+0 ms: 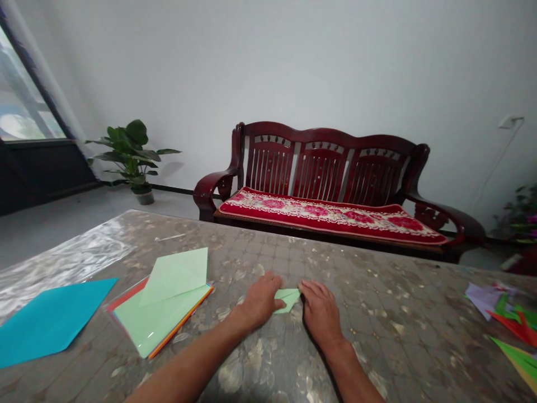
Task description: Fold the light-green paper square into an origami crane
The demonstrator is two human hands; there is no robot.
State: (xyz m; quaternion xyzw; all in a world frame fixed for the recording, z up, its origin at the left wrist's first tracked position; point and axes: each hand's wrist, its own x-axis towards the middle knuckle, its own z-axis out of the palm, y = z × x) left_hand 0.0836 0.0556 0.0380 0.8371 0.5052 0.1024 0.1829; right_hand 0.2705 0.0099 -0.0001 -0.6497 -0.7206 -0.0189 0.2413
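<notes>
A small folded piece of light green paper [287,300] lies on the patterned tabletop between my two hands. My left hand [260,299] grips its left side, with the thumb toward the near side and the fingers beyond. At the right-hand tip of the paper, my right hand [321,311] has its fingers bent together and pinches the point. Both hands rest low against the table, and they cover the ends of the folded paper.
Left of my hands is a stack of coloured paper [163,322] with a loose light green sheet [178,271] on top. A blue sheet [54,322] lies further left. Folded coloured papers [509,313] sit at the right edge. A wooden bench [323,173] stands beyond the table [403,319].
</notes>
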